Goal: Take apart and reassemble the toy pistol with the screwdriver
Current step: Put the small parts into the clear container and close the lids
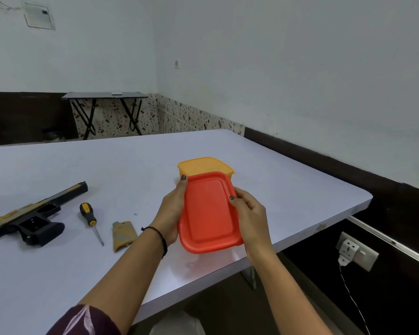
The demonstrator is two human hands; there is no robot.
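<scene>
The black and tan toy pistol (34, 217) lies on its side at the left of the table. To its right rests a screwdriver (91, 221) with a yellow and black handle, tip pointing toward me. A tan grip panel (123, 235) lies just right of the screwdriver. My left hand (173, 213) and my right hand (248, 215) hold a red plastic lid (209, 212) by its two long edges, tilted above the table. Behind the lid stands a yellow plastic container (203, 166).
The white table (131, 165) ends in a right edge near the container and a front edge near me. A small dark speck (135, 214) lies on the table right of the screwdriver. A folding table (104, 96) stands by the far wall. A wall socket (357, 253) sits low right.
</scene>
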